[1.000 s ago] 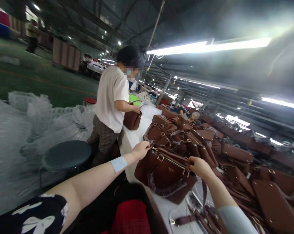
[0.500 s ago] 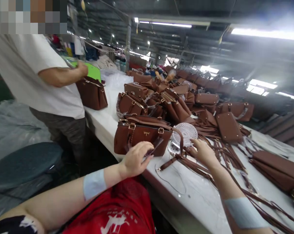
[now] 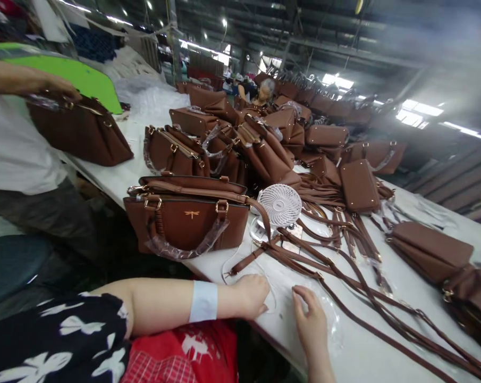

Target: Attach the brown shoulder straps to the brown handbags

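Observation:
A brown handbag point(image 3: 184, 221) with a gold dragonfly emblem stands upright on the table, its front handle wrapped in clear plastic. My left hand point(image 3: 253, 296) is curled closed over the table's near edge, right of and in front of the bag; whatever its fingers may hold is hidden. To its right, my right hand point(image 3: 311, 322) hovers low with thumb and fingers apart and nothing visible between them. A crumpled clear plastic piece point(image 3: 332, 325) lies beside it. Behind both hands are a white fan point(image 3: 279, 206) and several brown straps point(image 3: 304, 264), one strap reaching up to the bag.
Many brown handbags point(image 3: 264, 151) are heaped across the back of the white table point(image 3: 260, 340). More bags point(image 3: 427, 250) lie at the right. On the left, another person's hand point(image 3: 60, 88) rests on a brown bag point(image 3: 84, 127) near a green panel point(image 3: 84, 80). A dark stool point(image 3: 13, 266) stands below.
My left hand has left the handbag's front and moved right and down, its fingers now curled. My right hand has drawn back from beside the fan toward me. The view has shifted right.

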{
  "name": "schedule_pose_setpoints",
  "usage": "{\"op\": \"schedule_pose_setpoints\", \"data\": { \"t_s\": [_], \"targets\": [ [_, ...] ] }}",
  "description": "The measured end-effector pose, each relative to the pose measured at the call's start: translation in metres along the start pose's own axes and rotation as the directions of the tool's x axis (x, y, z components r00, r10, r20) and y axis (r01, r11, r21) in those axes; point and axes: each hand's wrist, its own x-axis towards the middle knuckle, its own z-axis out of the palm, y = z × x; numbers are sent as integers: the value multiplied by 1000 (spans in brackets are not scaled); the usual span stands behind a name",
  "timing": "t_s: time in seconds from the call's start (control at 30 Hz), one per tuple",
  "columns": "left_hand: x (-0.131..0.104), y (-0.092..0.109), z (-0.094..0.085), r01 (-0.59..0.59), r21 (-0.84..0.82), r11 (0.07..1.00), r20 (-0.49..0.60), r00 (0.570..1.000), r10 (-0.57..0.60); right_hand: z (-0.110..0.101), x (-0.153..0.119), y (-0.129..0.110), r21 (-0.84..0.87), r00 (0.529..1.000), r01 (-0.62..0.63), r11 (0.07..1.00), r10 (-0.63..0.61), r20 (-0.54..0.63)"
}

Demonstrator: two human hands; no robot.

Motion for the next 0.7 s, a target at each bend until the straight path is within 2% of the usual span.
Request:
{"op": "schedule_pose_setpoints", "data": {
  "t_s": [0.13,0.23,0.3,0.4,0.47,0.6,0.7],
  "targets": [
    [13,-3,1,-30,-27,999,43,999,31,27,-8,-3,-47,998,67,997,-67,-9],
    [11,-13,-16,-47,-25,999,7,999,48,38,-8,-2,-182,990,140,973,-133,48],
    [0,-21,-34,-26,-16,1000,-11,1000,26,43,-7,1,-279,990,144,949,-138,40],
    [-34,-32,-65,45,-55,997,-53,997,-48,47,-5,8,-382,985,147,912,-172,-31],
    [-63,-39,-85,100,-151,983,-153,980,-123,48,-3,11,-425,974,161,891,-212,-77],
    [-116,-55,-114,98,-366,925,-411,875,-255,43,5,5,-450,942,187,873,-289,-170],
    [-146,-71,-121,121,-417,901,-473,818,-329,32,15,-28,-420,879,215,881,-363,-310]
  ]
}}
